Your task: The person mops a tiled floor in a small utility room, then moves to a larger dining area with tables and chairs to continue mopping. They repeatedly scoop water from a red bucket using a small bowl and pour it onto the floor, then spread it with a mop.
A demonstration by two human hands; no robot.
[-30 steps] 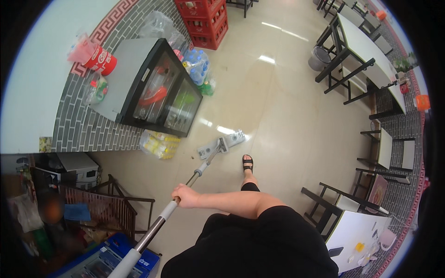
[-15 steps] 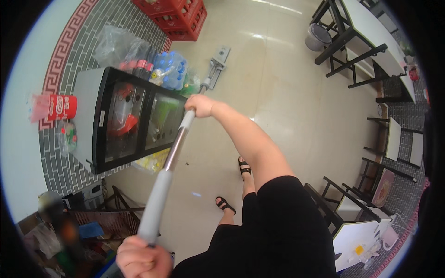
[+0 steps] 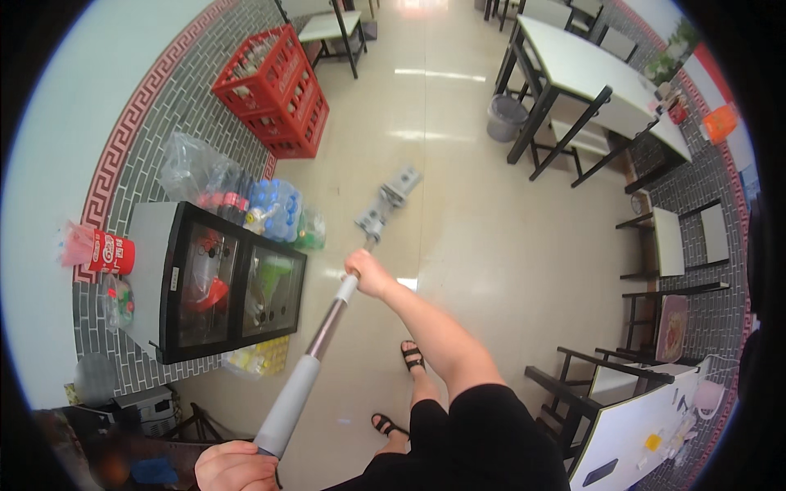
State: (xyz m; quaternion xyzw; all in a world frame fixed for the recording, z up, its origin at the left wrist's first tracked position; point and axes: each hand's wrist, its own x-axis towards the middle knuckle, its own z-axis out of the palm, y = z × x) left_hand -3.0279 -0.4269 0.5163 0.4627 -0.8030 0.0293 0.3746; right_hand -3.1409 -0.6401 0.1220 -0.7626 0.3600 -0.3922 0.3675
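Observation:
A mop with a grey and metallic pole (image 3: 304,372) slants across the view, its butt end low at the left. My left hand (image 3: 237,466) is closed round the top end of the handle. Farther down, my right hand (image 3: 368,274) grips the pole near the mop head, with the arm stretched out. The grey mop head (image 3: 389,200), jointed and slightly blurred, is over the pale tiled floor (image 3: 458,245) beyond my right hand. Whether its whole underside touches the floor cannot be made out.
A glass-door cabinet (image 3: 237,286) stands at the left wall, beside shrink-wrapped blue-capped bottles (image 3: 274,209). Stacked red bottle crates (image 3: 282,102) are farther back. Right of the mop are a grey bin (image 3: 507,119), a white table (image 3: 585,65) and chairs (image 3: 667,241). Another table (image 3: 630,442) sits near right.
The mop head has moved right, away from the bottles and cabinet, out over the floor. Both hands keep hold of the pole. My view has tilted up, showing more of the room's far end.

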